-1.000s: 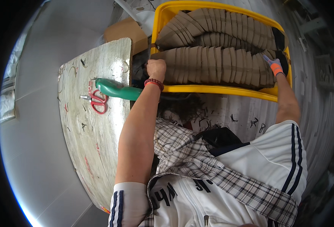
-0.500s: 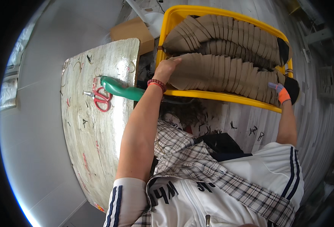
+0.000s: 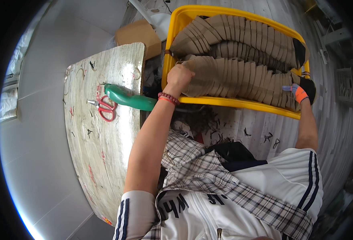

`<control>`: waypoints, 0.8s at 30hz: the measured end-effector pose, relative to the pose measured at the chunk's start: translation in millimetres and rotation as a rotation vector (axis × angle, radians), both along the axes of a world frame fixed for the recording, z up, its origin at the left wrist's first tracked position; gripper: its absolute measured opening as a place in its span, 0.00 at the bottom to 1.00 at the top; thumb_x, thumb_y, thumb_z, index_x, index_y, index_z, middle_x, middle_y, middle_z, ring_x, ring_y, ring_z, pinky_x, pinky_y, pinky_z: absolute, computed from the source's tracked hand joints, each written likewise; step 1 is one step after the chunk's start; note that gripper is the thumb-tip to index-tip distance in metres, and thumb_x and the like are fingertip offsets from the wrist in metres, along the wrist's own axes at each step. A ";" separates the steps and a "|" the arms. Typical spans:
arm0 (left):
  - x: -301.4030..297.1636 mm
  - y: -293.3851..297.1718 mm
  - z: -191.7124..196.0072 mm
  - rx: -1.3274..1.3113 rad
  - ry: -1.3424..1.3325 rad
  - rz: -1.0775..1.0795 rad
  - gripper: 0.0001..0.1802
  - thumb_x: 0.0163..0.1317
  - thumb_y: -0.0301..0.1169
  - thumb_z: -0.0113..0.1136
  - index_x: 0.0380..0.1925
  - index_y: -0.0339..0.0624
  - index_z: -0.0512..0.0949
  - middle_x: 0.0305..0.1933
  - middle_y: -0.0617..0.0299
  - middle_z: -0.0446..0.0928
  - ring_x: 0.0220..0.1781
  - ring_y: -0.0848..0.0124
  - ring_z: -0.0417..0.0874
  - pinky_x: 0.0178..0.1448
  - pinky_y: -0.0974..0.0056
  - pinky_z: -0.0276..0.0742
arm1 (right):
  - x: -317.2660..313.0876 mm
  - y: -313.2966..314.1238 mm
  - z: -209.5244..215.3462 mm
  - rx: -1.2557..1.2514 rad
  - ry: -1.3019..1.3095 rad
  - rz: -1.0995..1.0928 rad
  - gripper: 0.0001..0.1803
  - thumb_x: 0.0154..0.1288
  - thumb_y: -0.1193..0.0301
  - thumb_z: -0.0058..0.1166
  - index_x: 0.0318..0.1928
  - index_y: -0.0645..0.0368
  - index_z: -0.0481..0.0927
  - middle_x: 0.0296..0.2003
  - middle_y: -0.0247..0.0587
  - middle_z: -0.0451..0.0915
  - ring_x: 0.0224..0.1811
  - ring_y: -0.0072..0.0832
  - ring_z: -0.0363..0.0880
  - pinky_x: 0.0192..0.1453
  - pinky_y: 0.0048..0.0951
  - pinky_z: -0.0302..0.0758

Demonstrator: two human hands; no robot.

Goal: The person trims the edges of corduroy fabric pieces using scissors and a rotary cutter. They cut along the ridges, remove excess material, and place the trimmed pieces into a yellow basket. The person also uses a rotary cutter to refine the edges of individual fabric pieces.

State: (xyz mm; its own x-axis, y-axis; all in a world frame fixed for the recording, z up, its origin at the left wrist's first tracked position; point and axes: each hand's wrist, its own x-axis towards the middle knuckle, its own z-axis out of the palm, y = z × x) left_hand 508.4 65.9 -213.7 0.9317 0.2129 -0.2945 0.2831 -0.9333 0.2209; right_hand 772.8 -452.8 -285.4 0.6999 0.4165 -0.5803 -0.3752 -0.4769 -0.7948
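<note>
A long row of overlapping grey-brown fabric pieces [image 3: 240,76] lies along the near side of a yellow plastic bin [image 3: 232,103], its right end black. At the left end of this row my left hand [image 3: 180,78] is closed on the fabric, its fingertips partly hidden; red beads circle the wrist. My right hand [image 3: 300,93], in an orange and lavender glove, grips the row near the black end, with a lavender finger lying over the folds and other fingers out of sight. Behind it, another row of the same pieces [image 3: 240,30] curves along the far side.
On the left stands a wood-look table [image 3: 104,148] with red-handled scissors [image 3: 107,109], a green curved tool [image 3: 130,99] and scattered thread scraps. A cardboard box [image 3: 138,38] sits beyond it. Dark scraps [image 3: 268,138] litter the floor below the bin.
My left hand has shifted slightly right and down, its fingers curling more over the row's left end. My right hand has moved a little right toward the black end.
</note>
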 end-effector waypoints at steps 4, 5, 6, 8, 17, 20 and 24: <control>2.5 -5.0 -5.1 -0.265 0.039 0.129 0.19 0.60 0.38 0.65 0.43 0.32 0.80 0.48 0.45 0.79 0.51 0.57 0.81 0.53 0.61 0.77 | 19.1 -41.6 -24.6 0.066 -0.120 0.102 0.08 0.67 0.67 0.54 0.35 0.58 0.74 0.34 0.33 0.77 0.40 0.21 0.74 0.45 0.26 0.72; 1.9 -11.7 13.8 -0.606 0.052 0.475 0.21 0.60 0.37 0.65 0.48 0.33 0.78 0.51 0.47 0.78 0.53 0.59 0.79 0.55 0.61 0.76 | 22.5 -39.3 -25.9 -0.133 -0.169 0.161 0.08 0.66 0.68 0.55 0.34 0.58 0.74 0.33 0.33 0.77 0.39 0.22 0.74 0.45 0.27 0.72; 2.3 -14.7 23.8 -0.943 0.063 0.823 0.23 0.60 0.36 0.65 0.52 0.33 0.76 0.55 0.49 0.77 0.55 0.61 0.78 0.56 0.62 0.75 | 25.8 -38.0 -26.3 -0.333 -0.217 0.218 0.08 0.65 0.68 0.55 0.32 0.58 0.75 0.31 0.33 0.76 0.38 0.22 0.73 0.44 0.28 0.72; 0.2 1.4 0.1 -1.188 0.063 0.791 0.28 0.60 0.35 0.66 0.57 0.32 0.72 0.57 0.50 0.75 0.57 0.64 0.76 0.59 0.61 0.73 | 36.3 -26.3 -17.5 -0.524 -0.277 0.335 0.06 0.63 0.71 0.54 0.30 0.59 0.74 0.32 0.35 0.77 0.38 0.24 0.73 0.46 0.29 0.72; 0.3 6.1 -9.7 -1.517 0.032 0.780 0.32 0.59 0.46 0.65 0.61 0.42 0.72 0.66 0.57 0.68 0.67 0.63 0.66 0.68 0.62 0.61 | 34.8 -50.9 -46.2 0.208 0.000 0.169 0.18 0.69 0.71 0.46 0.57 0.58 0.79 0.58 0.39 0.76 0.59 0.25 0.71 0.65 0.26 0.63; 2.9 9.6 -10.2 -1.625 0.083 0.877 0.31 0.57 0.46 0.67 0.57 0.42 0.75 0.56 0.58 0.77 0.59 0.64 0.74 0.65 0.63 0.65 | 13.7 7.2 -12.3 -0.156 -0.234 0.356 0.20 0.71 0.67 0.43 0.55 0.65 0.78 0.58 0.39 0.76 0.61 0.26 0.70 0.65 0.26 0.64; 15.4 15.8 -26.1 -1.428 0.090 0.860 0.31 0.54 0.38 0.70 0.56 0.37 0.73 0.57 0.53 0.76 0.57 0.60 0.77 0.64 0.61 0.71 | 7.6 5.0 -6.2 -0.077 -0.276 0.459 0.19 0.71 0.70 0.42 0.56 0.65 0.78 0.57 0.40 0.77 0.61 0.27 0.72 0.66 0.26 0.65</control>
